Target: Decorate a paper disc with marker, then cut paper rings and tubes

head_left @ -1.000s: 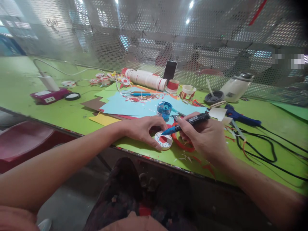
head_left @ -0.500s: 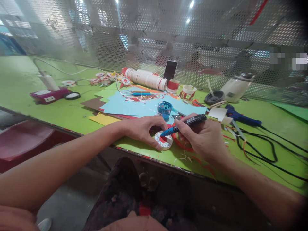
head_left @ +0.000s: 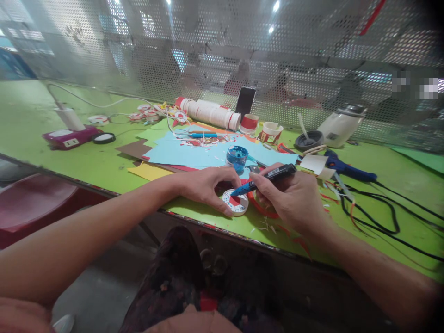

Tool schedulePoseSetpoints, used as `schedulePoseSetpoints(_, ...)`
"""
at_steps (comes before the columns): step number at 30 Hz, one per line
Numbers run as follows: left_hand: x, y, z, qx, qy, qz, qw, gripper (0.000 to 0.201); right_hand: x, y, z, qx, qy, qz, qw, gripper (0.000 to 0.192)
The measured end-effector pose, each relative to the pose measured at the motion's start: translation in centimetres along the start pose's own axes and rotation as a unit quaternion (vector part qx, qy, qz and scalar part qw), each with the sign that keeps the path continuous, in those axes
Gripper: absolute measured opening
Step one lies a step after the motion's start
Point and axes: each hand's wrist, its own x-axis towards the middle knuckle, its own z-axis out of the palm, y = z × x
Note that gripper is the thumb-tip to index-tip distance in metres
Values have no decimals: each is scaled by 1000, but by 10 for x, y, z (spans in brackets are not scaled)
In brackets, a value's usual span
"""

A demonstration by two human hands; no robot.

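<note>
My left hand curls around a small white disc, its thumb and fingers gripping the rim against the table. The disc's face has a red centre and blue and dark marks around it. My right hand grips a black marker with a blue front end, its tip touching the disc or just over it. Behind the disc stands a small clear jar with blue inside. An orange ring-shaped thing lies under my right hand, partly hidden.
Light-blue paper sheets with scraps spread behind my hands. A blue glue gun and black cable lie right. Paper cups, a phone, a white bottle and a purple power socket stand farther back. The table's edge runs close by.
Almost nothing differs. The marker and my right hand have shifted very slightly left; my left hand stays on the disc.
</note>
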Motion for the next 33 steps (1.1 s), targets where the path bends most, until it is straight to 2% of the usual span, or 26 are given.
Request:
schedulePoseSetpoints(13,0,5,-2,-1,-10,-14,1000,47,1,-6,-1,-41,-23,32,998,25)
schedulePoseSetpoints(20,0,3,-1,10,-6,-6,1000,49,-1,0,0,-15,4,37,999,32)
schedulePoseSetpoints(25,0,4,-2,15,-8,-12,1000,49,-1,-1,0,-9,17,11,1000,31)
schedulePoseSetpoints(29,0,6,-2,9,-13,-23,1000,47,0,-5,-2,-24,58,-16,998,28)
schedulePoseSetpoints(33,1,7,-1,-1,-7,-26,1000,45,1,-5,-3,-42,65,-18,997,29)
